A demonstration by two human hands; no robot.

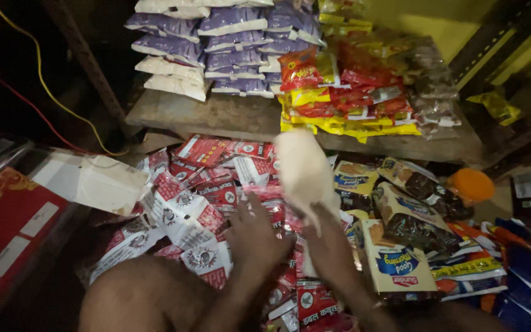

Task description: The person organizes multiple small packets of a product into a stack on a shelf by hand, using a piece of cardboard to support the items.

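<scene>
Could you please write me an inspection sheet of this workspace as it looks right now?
Surface: low wooden shelf above a floor heaped with packets.
Job's things: white cloth, blurred, raised in the right hand; red-and-white sachets piled under the left hand.
Clutter: biscuit packs, orange lid, blue packets, white carton flap, red box.
Grippers: right hand closed on the cloth; left hand open, resting on the sachets.
Cables: yellow wire and red wire hanging at left.
Surroundings: purple-and-white bags and red-and-yellow packets stacked on the shelf; dim light.
</scene>
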